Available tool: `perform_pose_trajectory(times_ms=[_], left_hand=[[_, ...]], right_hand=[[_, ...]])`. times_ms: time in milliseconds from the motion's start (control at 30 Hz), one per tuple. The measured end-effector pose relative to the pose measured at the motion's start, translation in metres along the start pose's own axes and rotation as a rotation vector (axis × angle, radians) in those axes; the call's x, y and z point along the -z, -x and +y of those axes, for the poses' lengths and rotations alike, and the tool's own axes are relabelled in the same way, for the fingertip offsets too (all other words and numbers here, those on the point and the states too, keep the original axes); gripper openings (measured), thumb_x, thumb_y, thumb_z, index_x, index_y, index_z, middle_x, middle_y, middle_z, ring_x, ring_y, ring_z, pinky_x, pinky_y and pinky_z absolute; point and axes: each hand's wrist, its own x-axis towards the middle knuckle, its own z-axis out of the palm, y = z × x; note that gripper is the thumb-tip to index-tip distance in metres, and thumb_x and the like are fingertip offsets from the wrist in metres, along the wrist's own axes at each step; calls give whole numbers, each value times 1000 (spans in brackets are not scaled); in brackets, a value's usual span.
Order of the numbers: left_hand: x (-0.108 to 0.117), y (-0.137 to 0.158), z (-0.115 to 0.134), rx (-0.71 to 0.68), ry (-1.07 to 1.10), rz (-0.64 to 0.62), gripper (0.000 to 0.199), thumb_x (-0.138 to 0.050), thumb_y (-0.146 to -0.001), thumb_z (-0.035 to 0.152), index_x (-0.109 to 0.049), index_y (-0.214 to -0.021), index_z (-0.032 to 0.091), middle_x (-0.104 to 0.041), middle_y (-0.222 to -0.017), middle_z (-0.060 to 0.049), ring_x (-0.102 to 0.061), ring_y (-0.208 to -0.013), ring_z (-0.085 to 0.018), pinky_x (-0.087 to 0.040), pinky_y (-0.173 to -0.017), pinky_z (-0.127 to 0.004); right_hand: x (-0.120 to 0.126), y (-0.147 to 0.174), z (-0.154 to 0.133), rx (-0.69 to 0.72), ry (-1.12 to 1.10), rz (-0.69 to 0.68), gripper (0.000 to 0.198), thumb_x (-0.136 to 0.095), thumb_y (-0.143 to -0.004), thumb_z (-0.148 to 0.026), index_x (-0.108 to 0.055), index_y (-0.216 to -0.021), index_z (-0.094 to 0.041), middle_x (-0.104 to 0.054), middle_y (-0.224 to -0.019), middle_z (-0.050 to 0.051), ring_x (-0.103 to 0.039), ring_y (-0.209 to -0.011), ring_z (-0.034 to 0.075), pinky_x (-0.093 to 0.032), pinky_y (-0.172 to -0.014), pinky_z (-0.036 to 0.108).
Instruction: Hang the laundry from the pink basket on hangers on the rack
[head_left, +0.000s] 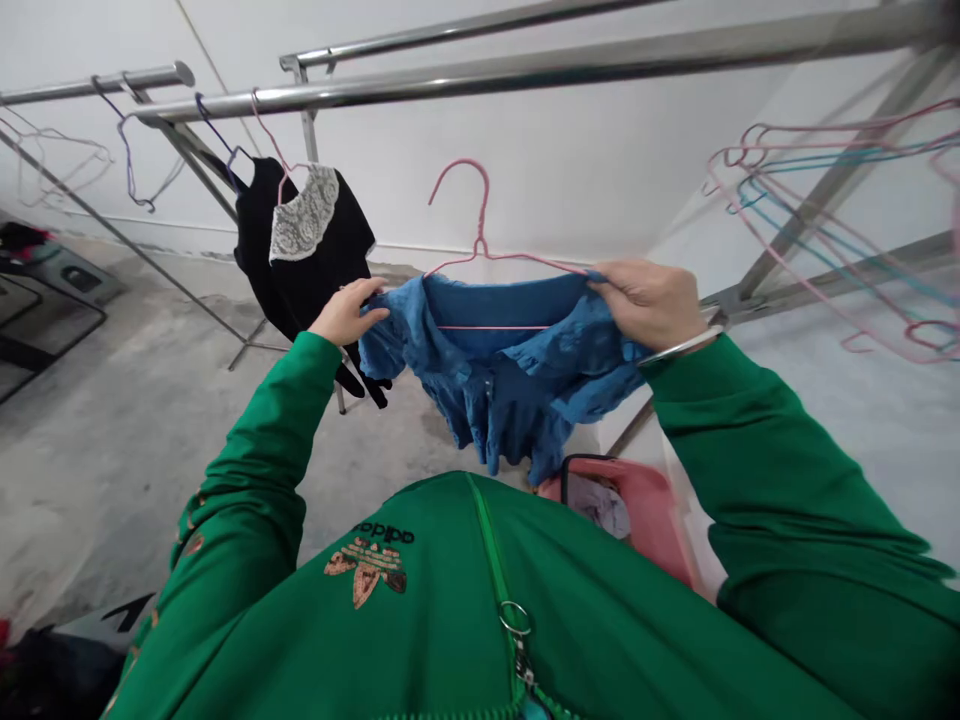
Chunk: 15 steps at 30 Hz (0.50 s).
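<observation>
A blue blouse (502,390) with gathered fabric hangs on a pink wire hanger (482,215), stretched out in front of my chest. The hanger's hook points up, free of the rail, and its lower bar shows through the wide neckline. My left hand (349,315) is closed on the blouse's left shoulder, thumb on the near side. On the other shoulder my right hand (652,300) pinches the cloth near the hanger's end. The fingertips behind the fabric are hidden.
A metal rail (465,80) crosses above the blouse. Black garments, one with a white lace collar (304,215), hang at left. Several pink and blue hangers (832,200) hang at right. Below right stands a pink basket (660,515) with cloth inside.
</observation>
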Motion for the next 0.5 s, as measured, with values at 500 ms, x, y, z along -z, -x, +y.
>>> perform_pose_trajectory(times_ms=[500], left_hand=[[19, 3, 10, 164, 112, 458, 33, -60, -86, 43, -61, -67, 16, -60, -66, -2, -56, -67, -14, -45, -65, -26]], right_hand=[[13, 23, -1, -96, -184, 137, 32, -49, -90, -37, -73, -99, -18, -75, -100, 11, -70, -94, 24, -54, -88, 37]])
